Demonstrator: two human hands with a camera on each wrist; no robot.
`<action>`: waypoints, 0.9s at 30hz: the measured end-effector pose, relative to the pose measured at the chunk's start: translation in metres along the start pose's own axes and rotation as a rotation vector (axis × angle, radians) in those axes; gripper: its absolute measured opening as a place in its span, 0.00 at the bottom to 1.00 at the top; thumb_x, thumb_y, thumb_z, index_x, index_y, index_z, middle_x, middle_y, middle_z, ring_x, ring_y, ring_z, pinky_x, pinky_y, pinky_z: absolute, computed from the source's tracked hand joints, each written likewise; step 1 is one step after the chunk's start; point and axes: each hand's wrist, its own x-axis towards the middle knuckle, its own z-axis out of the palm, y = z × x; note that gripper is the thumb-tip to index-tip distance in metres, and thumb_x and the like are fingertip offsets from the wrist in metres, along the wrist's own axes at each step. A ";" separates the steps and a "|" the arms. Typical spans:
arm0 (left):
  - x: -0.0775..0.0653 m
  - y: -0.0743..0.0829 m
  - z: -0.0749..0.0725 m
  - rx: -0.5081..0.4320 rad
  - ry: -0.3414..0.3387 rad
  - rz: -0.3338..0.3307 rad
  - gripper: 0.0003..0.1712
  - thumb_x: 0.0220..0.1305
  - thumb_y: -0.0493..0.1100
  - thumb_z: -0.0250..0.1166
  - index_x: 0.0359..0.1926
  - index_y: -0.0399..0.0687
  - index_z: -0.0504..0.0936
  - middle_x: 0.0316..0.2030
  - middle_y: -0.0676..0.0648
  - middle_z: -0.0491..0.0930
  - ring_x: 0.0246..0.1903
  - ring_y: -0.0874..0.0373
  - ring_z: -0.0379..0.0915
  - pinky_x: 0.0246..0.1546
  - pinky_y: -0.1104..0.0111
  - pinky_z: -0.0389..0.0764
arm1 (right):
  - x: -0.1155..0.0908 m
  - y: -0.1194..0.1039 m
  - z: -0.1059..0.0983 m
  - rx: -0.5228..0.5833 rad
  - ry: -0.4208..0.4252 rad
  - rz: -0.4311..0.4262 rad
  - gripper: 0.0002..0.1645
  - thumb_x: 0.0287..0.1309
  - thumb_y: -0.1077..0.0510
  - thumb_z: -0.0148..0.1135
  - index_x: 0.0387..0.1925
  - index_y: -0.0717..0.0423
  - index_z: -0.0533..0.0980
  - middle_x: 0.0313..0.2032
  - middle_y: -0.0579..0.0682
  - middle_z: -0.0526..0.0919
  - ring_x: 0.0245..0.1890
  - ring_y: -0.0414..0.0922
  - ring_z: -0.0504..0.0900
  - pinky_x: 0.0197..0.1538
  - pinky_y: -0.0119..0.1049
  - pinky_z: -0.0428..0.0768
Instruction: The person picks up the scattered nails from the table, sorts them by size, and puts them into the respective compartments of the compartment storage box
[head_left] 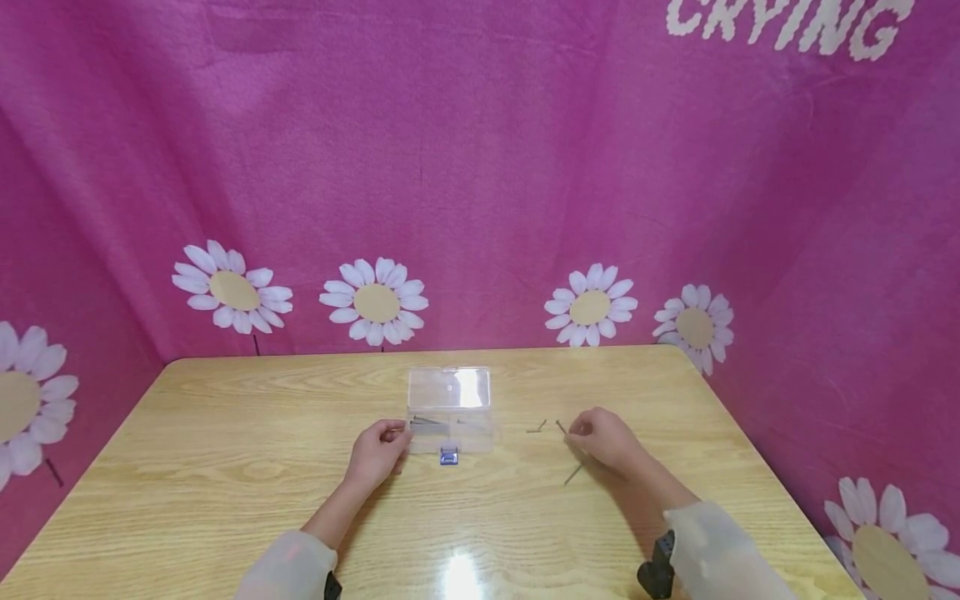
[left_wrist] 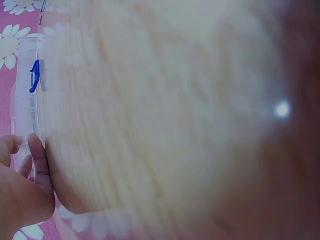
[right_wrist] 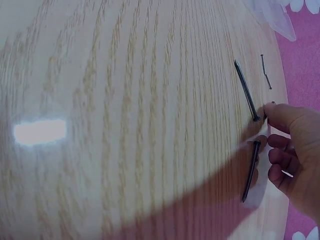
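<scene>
A clear plastic box [head_left: 472, 439] stands on the table with its lid [head_left: 431, 387] raised and a blue latch [head_left: 448, 456] at its front. Several nails [head_left: 427, 422] lie in its left compartment. My left hand [head_left: 377, 454] holds the box by its left side, thumb at the near corner. Right of the box, my right hand [head_left: 606, 437] pinches a dark nail [head_left: 560, 427] at the fingertips, most of it hidden by the thumb. Closer to me lies a loose nail [right_wrist: 246, 92]. Another nail [right_wrist: 251, 171] shows below the fingers in the right wrist view.
Two small thin nails [head_left: 536, 430] lie between the box and my right hand. The wooden table [head_left: 225, 467] reaches back to a pink curtain [head_left: 480, 183] with white daisies, which also hangs along both sides. Light glares off the tabletop near me.
</scene>
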 end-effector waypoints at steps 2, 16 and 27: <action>0.000 0.000 0.000 -0.001 -0.001 -0.004 0.17 0.63 0.40 0.60 0.50 0.34 0.76 0.33 0.45 0.77 0.23 0.62 0.71 0.19 0.74 0.76 | 0.000 0.000 0.000 -0.004 0.002 -0.003 0.07 0.52 0.56 0.65 0.32 0.55 0.81 0.30 0.48 0.81 0.32 0.43 0.78 0.42 0.41 0.79; 0.000 0.000 0.000 0.007 -0.008 -0.002 0.18 0.63 0.41 0.60 0.51 0.34 0.76 0.34 0.44 0.78 0.24 0.63 0.71 0.20 0.73 0.77 | -0.001 0.001 0.001 -0.034 0.023 -0.035 0.06 0.53 0.59 0.61 0.31 0.57 0.81 0.30 0.49 0.81 0.35 0.46 0.79 0.46 0.46 0.79; 0.000 0.001 -0.001 0.016 -0.005 -0.004 0.18 0.64 0.41 0.60 0.51 0.33 0.76 0.34 0.44 0.77 0.25 0.63 0.71 0.21 0.73 0.77 | -0.001 0.000 0.002 -0.044 0.028 -0.009 0.07 0.54 0.59 0.60 0.32 0.58 0.80 0.33 0.51 0.80 0.37 0.47 0.79 0.48 0.47 0.78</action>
